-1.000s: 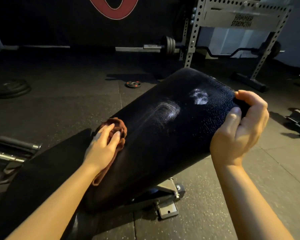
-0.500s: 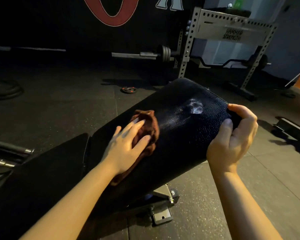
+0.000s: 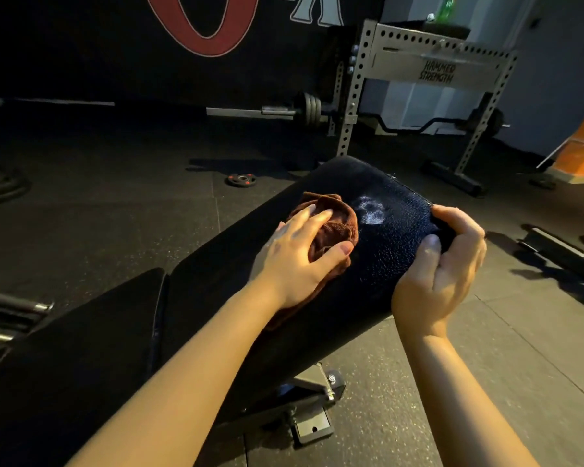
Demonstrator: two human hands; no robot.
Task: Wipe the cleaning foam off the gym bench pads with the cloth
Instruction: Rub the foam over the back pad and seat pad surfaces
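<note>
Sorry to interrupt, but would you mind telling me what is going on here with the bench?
A person is wiping cleaning foam off a black gym bench pad. The left hand presses a brown cloth flat on the pad, right beside a white foam patch not yet wiped. The right hand grips the pad's right edge, apparently steadying it.

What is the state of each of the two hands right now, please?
Left hand: open, fingers pressing the brown cloth flat on the back pad.
Right hand: closed, gripping the back pad's edge.
</note>
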